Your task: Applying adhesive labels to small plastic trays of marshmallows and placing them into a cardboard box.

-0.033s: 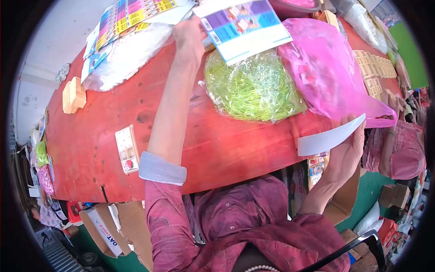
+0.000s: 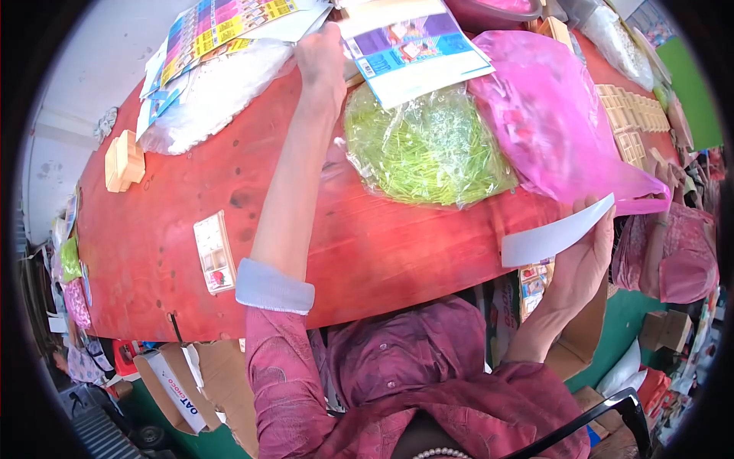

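My left hand [image 2: 321,61] reaches to the far side of the red table, its fingers curled closed beside the left edge of a printed blue-and-purple card sheet [image 2: 413,57]. What those fingers hold, if anything, is hidden. My right hand [image 2: 585,256], near the front right edge, grips a curved white card strip [image 2: 556,236] between thumb and fingers. The printed sheet rests partly over a clear plastic bag of thin green strands [image 2: 428,149]. Toward the left of the table lies a small wooden tray [image 2: 214,252] with compartments and a red piece in one.
A pink plastic bag [image 2: 535,115] sits right of the green one. Colourful printed sheets [image 2: 222,34] lie over a white plastic bag [image 2: 222,99] at the far left. Stacked wooden pieces [image 2: 125,161] stand at left. An opened cardboard box [image 2: 180,390] is below the table edge.
My left hand has shifted slightly at the sheet's edge. The printed sheet has moved a little and shows its purple and blue bands flatter. My right hand has barely moved.
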Motion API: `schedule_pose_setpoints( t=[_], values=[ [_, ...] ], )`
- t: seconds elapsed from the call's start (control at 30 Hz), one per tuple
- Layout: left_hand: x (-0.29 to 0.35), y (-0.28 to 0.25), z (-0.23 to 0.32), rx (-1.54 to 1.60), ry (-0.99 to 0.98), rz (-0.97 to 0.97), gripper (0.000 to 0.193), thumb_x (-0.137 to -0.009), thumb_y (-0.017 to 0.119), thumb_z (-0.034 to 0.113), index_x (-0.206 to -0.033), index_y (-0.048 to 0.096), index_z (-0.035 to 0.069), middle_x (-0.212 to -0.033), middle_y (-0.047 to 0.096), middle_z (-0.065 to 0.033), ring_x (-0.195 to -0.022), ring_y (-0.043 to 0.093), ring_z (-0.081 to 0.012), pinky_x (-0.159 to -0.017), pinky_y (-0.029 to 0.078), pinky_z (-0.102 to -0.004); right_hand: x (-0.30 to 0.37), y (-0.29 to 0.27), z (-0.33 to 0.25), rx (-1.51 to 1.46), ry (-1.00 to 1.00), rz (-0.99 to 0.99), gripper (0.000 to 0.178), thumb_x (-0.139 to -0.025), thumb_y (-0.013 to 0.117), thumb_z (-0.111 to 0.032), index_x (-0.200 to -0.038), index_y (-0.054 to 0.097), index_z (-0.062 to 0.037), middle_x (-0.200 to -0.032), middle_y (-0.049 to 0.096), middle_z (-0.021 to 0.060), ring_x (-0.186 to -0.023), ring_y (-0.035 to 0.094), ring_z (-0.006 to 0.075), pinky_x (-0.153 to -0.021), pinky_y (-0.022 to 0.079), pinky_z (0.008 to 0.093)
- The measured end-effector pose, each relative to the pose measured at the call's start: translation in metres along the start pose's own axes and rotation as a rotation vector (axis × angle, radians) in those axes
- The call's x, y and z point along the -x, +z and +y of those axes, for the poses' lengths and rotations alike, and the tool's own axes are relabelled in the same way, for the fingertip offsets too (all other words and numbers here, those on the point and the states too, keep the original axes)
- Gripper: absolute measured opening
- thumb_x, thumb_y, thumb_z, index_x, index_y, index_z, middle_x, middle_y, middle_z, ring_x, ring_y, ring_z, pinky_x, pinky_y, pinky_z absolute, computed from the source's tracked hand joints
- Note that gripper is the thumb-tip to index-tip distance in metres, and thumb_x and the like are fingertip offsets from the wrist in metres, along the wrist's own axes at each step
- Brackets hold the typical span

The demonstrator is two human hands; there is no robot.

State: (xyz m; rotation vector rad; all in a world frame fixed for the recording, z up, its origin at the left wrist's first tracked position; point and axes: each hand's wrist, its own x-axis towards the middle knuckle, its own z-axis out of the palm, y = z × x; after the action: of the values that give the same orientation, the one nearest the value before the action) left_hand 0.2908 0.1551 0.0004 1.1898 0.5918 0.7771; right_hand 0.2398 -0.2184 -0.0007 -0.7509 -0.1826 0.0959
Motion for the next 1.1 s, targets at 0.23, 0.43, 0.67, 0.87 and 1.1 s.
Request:
schedule_pose_setpoints(
  t=[0.23, 0.43, 0.67, 0.87, 1.1],
  values=[
    [0.038, -0.109, 0.01, -0.648, 0.491, -0.088, 0.025, -0.078, 0.061, 0.014, -0.097, 0.062, -0.002, -0.09, 0.063, -0.0121, -0.081, 0.059, -0.0184, -0.073, 0.045, -0.0274, 0.002, -0.032, -0.009, -0.062, 0.16, -0.079, 0.035, -0.093, 0.045, -0.014, -0.125, 0.044, -0.0012, -0.119, 0.053, 0.0127, -0.106, 0.052, 0.0244, -0.094, 0.041, 0.0387],
    [0.107, -0.295, 0.069, -1.2, 0.337, 0.26, 0.026, -0.077, 0.062, 0.018, -0.095, 0.063, -0.001, -0.095, 0.062, -0.0151, -0.09, 0.06, -0.0264, -0.081, 0.044, -0.0343, -0.008, -0.031, -0.003, -0.165, 0.265, -0.363, 0.037, -0.096, 0.038, -0.017, -0.128, 0.038, 0.0016, -0.124, 0.047, 0.0125, -0.109, 0.046, 0.02, -0.074, 0.044, 0.0233],
    [0.174, -0.322, 0.042, -1.022, 0.01, 0.191, 0.046, -0.071, 0.068, 0.027, -0.106, 0.059, -0.001, -0.093, 0.055, -0.0166, -0.09, 0.055, -0.0321, -0.079, 0.043, -0.0398, 0.018, 0.089, 0.03, -0.216, 0.335, 0.025, 0.01, -0.096, 0.035, -0.009, -0.092, 0.043, -0.0023, -0.083, 0.039, 0.0016, -0.069, 0.035, 0.0075, -0.047, 0.028, 0.0229],
    [0.202, -0.269, 0.028, -1.244, 0.093, 0.188, 0.055, -0.066, 0.07, 0.027, -0.11, 0.054, -0.002, -0.089, 0.049, -0.0158, -0.088, 0.049, -0.0327, -0.078, 0.039, -0.0422, 0.034, 0.128, 0.046, -0.258, 0.422, -0.036, 0.013, -0.096, 0.035, -0.009, -0.084, 0.04, -0.0044, -0.077, 0.032, 0.0008, -0.062, 0.031, 0.0085, -0.046, 0.027, 0.0221],
    [0.245, -0.203, 0.018, -1.151, 0.127, 0.136, 0.05, -0.068, 0.072, 0.013, -0.11, 0.052, -0.004, -0.095, 0.048, -0.0149, -0.085, 0.052, -0.0309, -0.073, 0.044, -0.0372, 0.048, 0.157, 0.066, 0.148, 0.254, 0.277, 0.021, -0.091, 0.049, -0.015, -0.101, 0.055, 0.0027, -0.086, 0.058, 0.0066, -0.076, 0.055, 0.013, -0.068, 0.046, 0.0245]
  ],
)
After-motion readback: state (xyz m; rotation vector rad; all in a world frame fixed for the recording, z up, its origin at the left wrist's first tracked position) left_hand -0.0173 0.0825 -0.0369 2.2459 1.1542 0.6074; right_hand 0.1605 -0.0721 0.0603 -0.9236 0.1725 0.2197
